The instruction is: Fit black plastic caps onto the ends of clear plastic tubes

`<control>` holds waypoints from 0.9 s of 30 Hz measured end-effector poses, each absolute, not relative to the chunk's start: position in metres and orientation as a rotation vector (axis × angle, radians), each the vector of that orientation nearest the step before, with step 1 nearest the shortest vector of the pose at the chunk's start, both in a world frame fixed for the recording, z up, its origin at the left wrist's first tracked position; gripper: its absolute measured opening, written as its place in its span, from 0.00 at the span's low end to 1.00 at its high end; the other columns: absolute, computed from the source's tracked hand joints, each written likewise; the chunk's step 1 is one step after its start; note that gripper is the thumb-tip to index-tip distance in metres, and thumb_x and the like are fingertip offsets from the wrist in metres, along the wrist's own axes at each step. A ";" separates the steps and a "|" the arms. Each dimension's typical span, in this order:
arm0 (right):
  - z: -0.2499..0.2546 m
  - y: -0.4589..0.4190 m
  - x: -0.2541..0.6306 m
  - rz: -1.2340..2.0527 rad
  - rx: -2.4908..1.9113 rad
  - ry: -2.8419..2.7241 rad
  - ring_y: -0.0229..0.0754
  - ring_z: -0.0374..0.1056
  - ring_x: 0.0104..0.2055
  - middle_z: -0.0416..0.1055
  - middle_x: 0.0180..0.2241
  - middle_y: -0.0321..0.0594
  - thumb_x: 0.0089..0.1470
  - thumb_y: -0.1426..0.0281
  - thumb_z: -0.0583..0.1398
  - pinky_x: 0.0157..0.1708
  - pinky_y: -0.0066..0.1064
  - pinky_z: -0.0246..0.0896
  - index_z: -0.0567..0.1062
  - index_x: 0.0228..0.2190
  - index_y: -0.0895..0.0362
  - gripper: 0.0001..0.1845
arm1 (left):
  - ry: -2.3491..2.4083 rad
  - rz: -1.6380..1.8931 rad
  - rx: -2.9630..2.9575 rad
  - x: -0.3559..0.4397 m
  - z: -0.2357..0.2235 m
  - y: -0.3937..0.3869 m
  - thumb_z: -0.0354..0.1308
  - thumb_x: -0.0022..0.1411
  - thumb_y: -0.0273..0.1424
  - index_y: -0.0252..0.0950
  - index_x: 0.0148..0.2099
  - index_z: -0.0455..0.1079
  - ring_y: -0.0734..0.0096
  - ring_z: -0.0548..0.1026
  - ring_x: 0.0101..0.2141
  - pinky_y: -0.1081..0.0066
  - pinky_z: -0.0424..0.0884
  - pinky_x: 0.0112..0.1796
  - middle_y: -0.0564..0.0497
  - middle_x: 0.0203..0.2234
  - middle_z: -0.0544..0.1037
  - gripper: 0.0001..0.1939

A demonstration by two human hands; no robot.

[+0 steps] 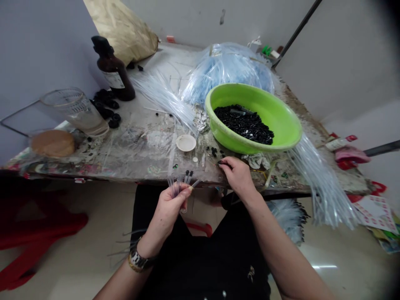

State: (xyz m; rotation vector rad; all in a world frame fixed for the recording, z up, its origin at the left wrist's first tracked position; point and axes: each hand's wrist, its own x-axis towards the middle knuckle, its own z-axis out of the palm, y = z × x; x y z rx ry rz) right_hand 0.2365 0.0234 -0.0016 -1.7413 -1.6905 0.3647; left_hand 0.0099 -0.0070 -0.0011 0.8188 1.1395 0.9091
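Observation:
My left hand [170, 204], below the table's front edge, is closed round several clear plastic tubes [171, 182]. Two of these tubes carry black end pieces [189, 173]; another points up to the right from the fingertips. At the table edge my right hand [237, 175] pinches a small black piece [221, 163], partly hidden by the fingers. Several loose black pieces [213, 151] lie just beyond it. A green basin [281, 121], holding a heap of black pieces [240, 123], stands behind that hand. Between the hands and farther back is a small white dish [186, 143].
Bundles of clear tubes lie behind the basin [231, 68], left of it [165, 98], and over the right edge [325, 187]. At left stand a brown bottle [115, 75], a glass jar [76, 110] and a round brown lid [53, 143]. A red stool [40, 233] is below left.

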 end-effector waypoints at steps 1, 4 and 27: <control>-0.001 0.024 0.235 0.363 -1.739 -1.717 0.45 0.71 0.35 0.76 0.30 0.42 0.54 0.71 0.56 0.38 0.33 0.61 0.75 0.28 0.56 0.08 | 1.143 0.916 0.817 0.010 0.000 -0.007 0.64 0.52 0.34 0.33 0.30 0.72 0.81 0.61 0.17 0.78 0.56 0.22 0.58 0.14 0.66 0.09; 0.004 0.028 0.229 0.378 -1.712 -1.730 0.44 0.71 0.34 0.76 0.30 0.41 0.54 0.71 0.56 0.37 0.32 0.61 0.75 0.28 0.55 0.08 | 1.147 0.938 0.816 0.008 0.001 -0.006 0.64 0.52 0.34 0.33 0.31 0.72 0.80 0.62 0.17 0.77 0.56 0.22 0.58 0.15 0.67 0.09; 0.041 0.101 0.186 0.345 -1.562 -1.999 0.41 0.69 0.34 0.76 0.30 0.40 0.53 0.76 0.57 0.37 0.29 0.59 0.76 0.28 0.59 0.07 | 1.143 0.999 0.775 -0.003 0.000 -0.002 0.65 0.53 0.36 0.33 0.31 0.72 0.81 0.61 0.17 0.78 0.55 0.22 0.58 0.15 0.66 0.11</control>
